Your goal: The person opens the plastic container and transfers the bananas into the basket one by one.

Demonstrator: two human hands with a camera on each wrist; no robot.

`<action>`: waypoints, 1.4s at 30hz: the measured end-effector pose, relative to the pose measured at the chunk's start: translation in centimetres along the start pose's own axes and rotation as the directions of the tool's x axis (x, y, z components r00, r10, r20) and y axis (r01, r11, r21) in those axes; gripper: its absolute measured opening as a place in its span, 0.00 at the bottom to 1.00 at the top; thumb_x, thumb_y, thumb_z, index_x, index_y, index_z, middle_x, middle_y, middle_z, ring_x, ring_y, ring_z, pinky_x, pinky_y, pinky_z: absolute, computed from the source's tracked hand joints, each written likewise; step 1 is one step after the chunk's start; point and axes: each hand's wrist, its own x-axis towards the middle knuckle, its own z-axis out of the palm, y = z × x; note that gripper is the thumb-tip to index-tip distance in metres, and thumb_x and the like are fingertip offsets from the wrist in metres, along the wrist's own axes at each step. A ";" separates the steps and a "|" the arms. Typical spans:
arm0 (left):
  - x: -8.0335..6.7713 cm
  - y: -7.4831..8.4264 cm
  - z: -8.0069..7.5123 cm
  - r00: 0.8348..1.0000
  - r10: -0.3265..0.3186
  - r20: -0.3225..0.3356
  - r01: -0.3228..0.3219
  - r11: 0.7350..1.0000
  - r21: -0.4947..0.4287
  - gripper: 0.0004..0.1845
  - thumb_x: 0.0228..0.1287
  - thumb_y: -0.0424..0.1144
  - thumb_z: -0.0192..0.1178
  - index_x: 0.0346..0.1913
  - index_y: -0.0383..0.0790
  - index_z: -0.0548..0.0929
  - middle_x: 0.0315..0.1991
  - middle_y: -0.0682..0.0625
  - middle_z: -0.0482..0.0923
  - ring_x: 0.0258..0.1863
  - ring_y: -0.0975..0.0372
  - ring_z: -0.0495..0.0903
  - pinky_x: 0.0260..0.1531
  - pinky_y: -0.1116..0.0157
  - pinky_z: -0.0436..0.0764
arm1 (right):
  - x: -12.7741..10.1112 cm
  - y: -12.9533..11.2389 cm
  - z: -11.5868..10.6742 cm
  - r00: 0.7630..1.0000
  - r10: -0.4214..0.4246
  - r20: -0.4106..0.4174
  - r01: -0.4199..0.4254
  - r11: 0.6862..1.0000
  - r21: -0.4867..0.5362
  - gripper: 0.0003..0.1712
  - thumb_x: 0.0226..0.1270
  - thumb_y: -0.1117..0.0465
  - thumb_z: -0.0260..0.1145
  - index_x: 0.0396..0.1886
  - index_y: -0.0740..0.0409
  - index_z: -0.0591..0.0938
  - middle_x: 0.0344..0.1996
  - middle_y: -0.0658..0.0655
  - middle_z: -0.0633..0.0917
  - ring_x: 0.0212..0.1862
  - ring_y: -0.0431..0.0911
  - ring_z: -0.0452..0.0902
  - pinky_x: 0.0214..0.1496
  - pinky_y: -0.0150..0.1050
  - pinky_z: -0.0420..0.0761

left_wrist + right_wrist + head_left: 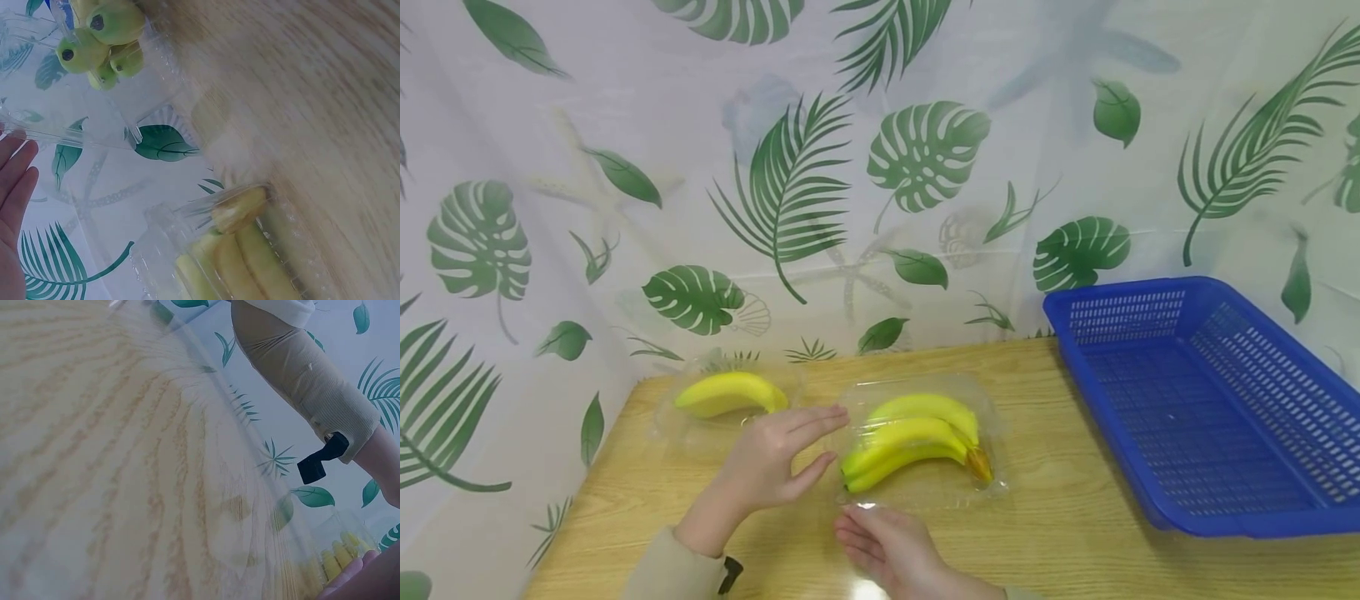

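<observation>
Off to the right, a blue plastic basket, wide and shallow, with latticed walls and a perforated floor, nothing in it. Set at a slant on a light wooden table with a pale yellow grain, its far corner close against the backdrop, its near rim well toward the table's front edge. Behind and along the left side, a white cloth backdrop printed with green palm fronds, monstera leaves and small single leaves, plus faint grey shells and starfish. Hung in soft folds, meeting the table's back edge.
</observation>
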 end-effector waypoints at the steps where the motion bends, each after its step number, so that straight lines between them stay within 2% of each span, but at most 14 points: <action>1: 0.1 -0.1 0.0 1.000 -0.003 -0.002 0.003 1.000 -0.007 0.22 0.61 0.39 0.69 0.58 0.37 0.88 0.54 0.45 0.91 0.49 0.54 0.93 0.48 0.60 0.93 | 0.0 0.0 0.0 1.000 0.000 0.001 0.000 1.000 0.002 0.21 0.78 0.59 0.66 0.60 0.70 0.81 0.40 0.49 0.91 0.43 0.37 0.89 0.55 0.32 0.91; 8: 0.3 -0.5 0.0 0.999 -0.031 -0.016 0.031 0.998 -0.049 0.20 0.66 0.37 0.66 0.59 0.35 0.87 0.54 0.44 0.91 0.50 0.52 0.92 0.50 0.58 0.93 | 0.0 0.1 0.0 1.000 -0.001 0.009 0.001 1.000 0.013 0.20 0.78 0.59 0.66 0.60 0.69 0.81 0.39 0.49 0.91 0.43 0.37 0.89 0.55 0.32 0.91; 16: 1.0 -0.8 -0.1 0.995 -0.104 0.010 0.104 0.993 -0.054 0.20 0.66 0.37 0.65 0.59 0.36 0.87 0.55 0.45 0.91 0.51 0.52 0.92 0.52 0.58 0.92 | 0.1 0.1 0.1 1.000 0.002 -0.001 -0.002 1.000 0.005 0.20 0.79 0.59 0.66 0.60 0.70 0.81 0.39 0.49 0.91 0.42 0.37 0.88 0.53 0.31 0.91; 25: 1.6 -1.6 0.1 0.988 -0.153 0.002 0.153 0.987 -0.051 0.20 0.68 0.37 0.64 0.61 0.36 0.86 0.55 0.44 0.91 0.52 0.51 0.92 0.53 0.56 0.92 | 0.0 0.0 0.1 1.000 -0.003 -0.005 0.003 1.000 -0.001 0.20 0.79 0.59 0.66 0.60 0.70 0.81 0.40 0.50 0.90 0.43 0.37 0.88 0.55 0.31 0.90; 31: 2.0 -1.9 0.2 0.982 -0.190 -0.007 0.189 0.981 -0.048 0.20 0.68 0.34 0.64 0.62 0.37 0.85 0.55 0.43 0.91 0.51 0.51 0.92 0.50 0.56 0.93 | 0.1 0.0 0.1 1.000 0.000 -0.004 0.000 1.000 -0.014 0.21 0.80 0.59 0.65 0.62 0.71 0.79 0.41 0.49 0.90 0.43 0.37 0.88 0.54 0.29 0.90; 37: 2.3 -2.1 0.3 0.966 -0.259 0.012 0.259 0.963 -0.078 0.20 0.71 0.34 0.61 0.64 0.36 0.84 0.59 0.43 0.89 0.56 0.49 0.90 0.57 0.53 0.91 | 0.1 0.0 0.1 1.000 -0.003 -0.002 0.003 1.000 -0.009 0.19 0.79 0.59 0.65 0.60 0.69 0.81 0.40 0.49 0.90 0.42 0.36 0.88 0.52 0.28 0.90; 42: 2.6 -2.3 0.3 0.937 -0.346 0.048 0.350 0.928 -0.130 0.19 0.75 0.35 0.58 0.65 0.36 0.83 0.62 0.42 0.87 0.61 0.48 0.87 0.63 0.50 0.87 | 0.0 0.1 0.2 1.000 -0.012 -0.006 0.012 1.000 -0.002 0.17 0.79 0.60 0.65 0.57 0.68 0.82 0.39 0.49 0.90 0.42 0.37 0.88 0.52 0.29 0.90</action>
